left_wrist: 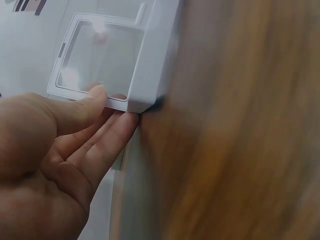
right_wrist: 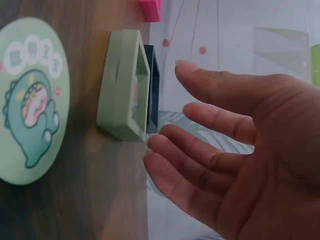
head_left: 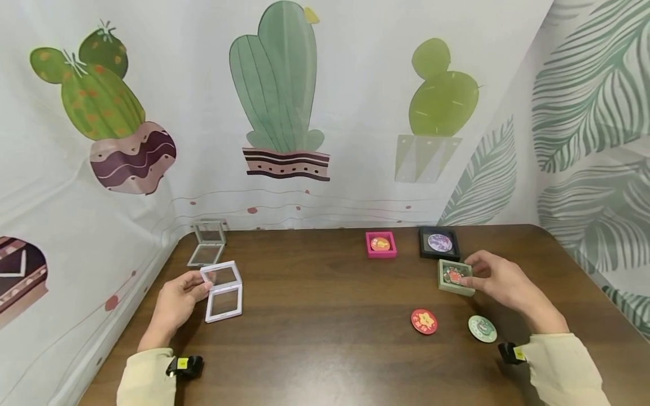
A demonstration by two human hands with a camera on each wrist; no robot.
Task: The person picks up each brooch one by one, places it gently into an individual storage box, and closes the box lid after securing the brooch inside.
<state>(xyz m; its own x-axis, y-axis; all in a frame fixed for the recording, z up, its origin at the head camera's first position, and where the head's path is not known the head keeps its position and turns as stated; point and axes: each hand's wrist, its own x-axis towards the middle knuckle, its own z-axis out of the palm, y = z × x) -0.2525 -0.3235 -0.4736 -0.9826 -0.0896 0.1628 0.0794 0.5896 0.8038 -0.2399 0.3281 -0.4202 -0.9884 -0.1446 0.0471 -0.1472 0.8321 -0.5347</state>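
My left hand (head_left: 179, 298) pinches a white hinged display frame (head_left: 225, 288) by its left side. The frame is opened out into two clear panels. In the left wrist view my thumb (left_wrist: 95, 100) lies on the rim, with fingers behind. Over on the right, my right hand (head_left: 500, 280) is spread beside a light green display box (head_left: 455, 288) that holds a round badge (head_left: 453, 275). The right wrist view shows a gap between the spread fingers (right_wrist: 165, 175) and this green box (right_wrist: 117, 90), which stands on the table.
A grey hinged frame (head_left: 208, 255) stands opened at the back left. Behind the green box are a pink box (head_left: 381, 254) and a black box (head_left: 425, 248), each with a badge inside. A red badge (head_left: 424, 321) and a green dinosaur badge (head_left: 482, 329) lie on the wooden table (head_left: 315, 316).
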